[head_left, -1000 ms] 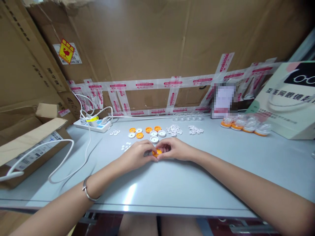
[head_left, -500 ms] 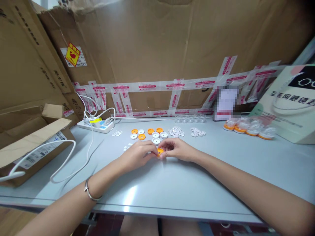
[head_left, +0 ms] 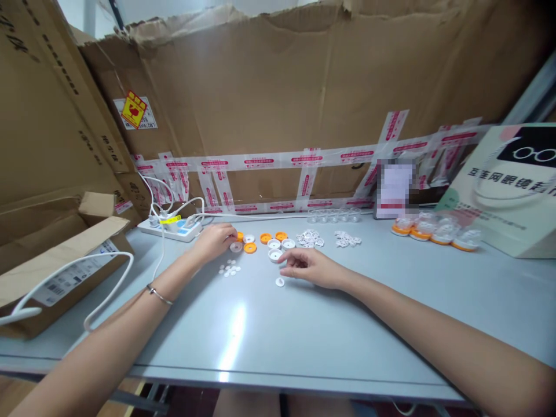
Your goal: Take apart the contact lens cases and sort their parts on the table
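Observation:
My left hand [head_left: 218, 240] reaches to the back-left cluster, its fingertips closed at the left edge of an orange round disc [head_left: 240, 236]. Beside that disc lie white round discs [head_left: 249, 238] and another orange disc [head_left: 250, 248]. My right hand [head_left: 307, 267] hovers at the middle of the table with thumb and forefinger apart, seemingly holding nothing. Just below its fingertips a small white disc [head_left: 280, 282] lies on the table. Behind the right fingers sit white ring-shaped cups [head_left: 274, 255] and orange ones [head_left: 266, 238].
Small white discs [head_left: 229, 267] lie scattered near the left wrist. White cut-out pieces [head_left: 310, 238] form piles farther back. Clear cups [head_left: 333, 216] line the back. Clear-and-orange assemblies [head_left: 434, 231] stand at right, near a paper bag [head_left: 499, 197]. A power strip [head_left: 174, 230] and open carton [head_left: 56, 278] are at left.
My hands have parted. The left went back and left to the disc cluster; the right stayed near the middle and loosened. The orange disc held between them no longer shows there; a white disc does.

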### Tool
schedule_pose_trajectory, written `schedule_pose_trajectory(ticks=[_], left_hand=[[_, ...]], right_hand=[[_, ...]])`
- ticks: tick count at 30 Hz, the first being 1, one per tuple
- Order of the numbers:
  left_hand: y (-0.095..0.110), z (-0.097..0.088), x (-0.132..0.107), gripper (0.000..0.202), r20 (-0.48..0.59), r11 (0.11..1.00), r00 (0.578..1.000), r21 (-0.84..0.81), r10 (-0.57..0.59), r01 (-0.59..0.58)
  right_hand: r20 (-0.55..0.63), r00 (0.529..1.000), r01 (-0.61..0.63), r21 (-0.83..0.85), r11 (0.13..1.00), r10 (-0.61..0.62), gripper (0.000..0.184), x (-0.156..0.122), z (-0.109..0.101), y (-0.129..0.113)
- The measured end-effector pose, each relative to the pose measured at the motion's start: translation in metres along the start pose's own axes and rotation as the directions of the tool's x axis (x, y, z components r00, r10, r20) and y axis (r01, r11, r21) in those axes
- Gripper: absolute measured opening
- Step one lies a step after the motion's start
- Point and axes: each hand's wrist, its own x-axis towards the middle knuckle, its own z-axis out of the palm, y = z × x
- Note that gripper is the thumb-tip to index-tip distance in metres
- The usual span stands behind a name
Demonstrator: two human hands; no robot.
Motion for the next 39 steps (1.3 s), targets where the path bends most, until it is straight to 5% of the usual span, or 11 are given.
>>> schedule_pose_trajectory(ticks=[8, 13, 16, 19, 27, 35, 39], left_hand=[[0.0, 0.015, -0.001, 0.017, -0.005, 0.999, 1.0, -0.05, -0.002, 0.001], [0.05, 0.0, -0.004, 0.015, -0.026, 0.969, 0.997, -0.233, 0.078, -0.082], [0.084, -0.006, -0.008, 0.01, 0.08, 0.91, 0.971, -0.373, 0.225, -0.181], [0.103, -0.002, -0.012, 0.008, 0.142, 0.894, 0.96, -0.416, 0.243, -0.165], [0.106, 0.016, -0.017, 0.01, 0.117, 0.922, 0.971, -0.355, 0.209, -0.156], [0.119, 0.009, -0.025, 0.011, 0.046, 0.95, 0.96, -0.16, 0.278, -0.267], [0.099, -0.004, -0.02, 0.011, 0.016, 0.967, 0.976, -0.141, 0.215, -0.211]], right_hand=[[-0.01, 1.0, 0.003, -0.042, 0.999, -0.003, 0.022, 0.001, 0.0, 0.001], [0.005, 1.0, 0.01, -0.023, 1.0, -0.01, 0.017, 0.001, 0.0, 0.002], [0.009, 0.999, 0.035, -0.019, 0.999, -0.035, 0.015, 0.002, -0.001, 0.002], [0.017, 0.997, 0.07, -0.019, 0.997, -0.07, 0.015, 0.002, -0.001, 0.003], [0.023, 0.998, 0.063, -0.051, 0.997, -0.062, 0.016, 0.001, -0.001, 0.001], [0.028, 0.998, 0.057, -0.065, 0.996, -0.055, 0.017, 0.0, -0.001, -0.002], [0.02, 0.999, 0.028, -0.078, 0.997, -0.026, 0.017, -0.001, -0.001, -0.004]])
